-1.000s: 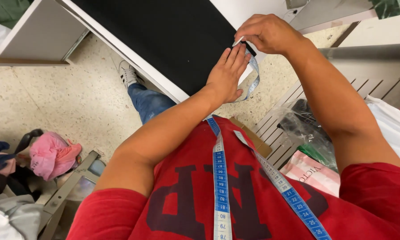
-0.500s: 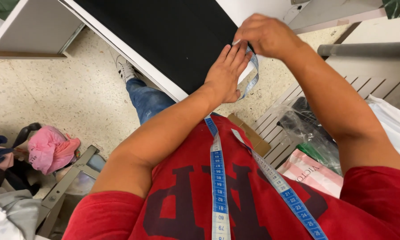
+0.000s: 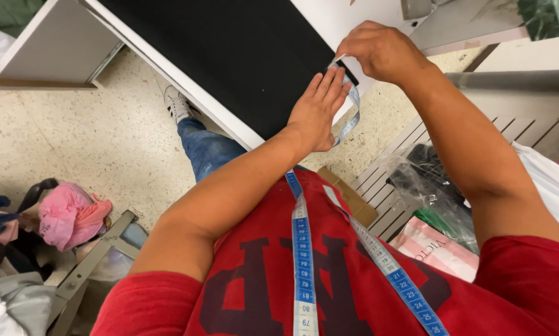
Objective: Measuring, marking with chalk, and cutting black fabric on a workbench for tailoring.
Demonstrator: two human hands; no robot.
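A sheet of black fabric [image 3: 230, 56] lies on a white table [image 3: 186, 84] in front of me. My left hand [image 3: 317, 112] rests flat, fingers together, on the fabric's near corner. My right hand [image 3: 382, 53] pinches a pale blue strip [image 3: 353, 106] at that corner; the strip loops down past my left hand. A blue and white measuring tape [image 3: 301, 249] hangs around my neck over my red shirt [image 3: 329, 286].
White slatted crate [image 3: 385, 186] at lower right holds clear plastic bags [image 3: 429, 186] and a pink striped bag [image 3: 435, 246]. A pink cloth bundle [image 3: 71, 214] and metal frame [image 3: 93, 261] sit on the speckled floor at left. My jeans leg and sneaker [image 3: 179, 104] show below the table.
My left hand has flattened further onto the fabric corner, and my right hand has lifted slightly, drawing the pale strip upward. The view shifted a little.
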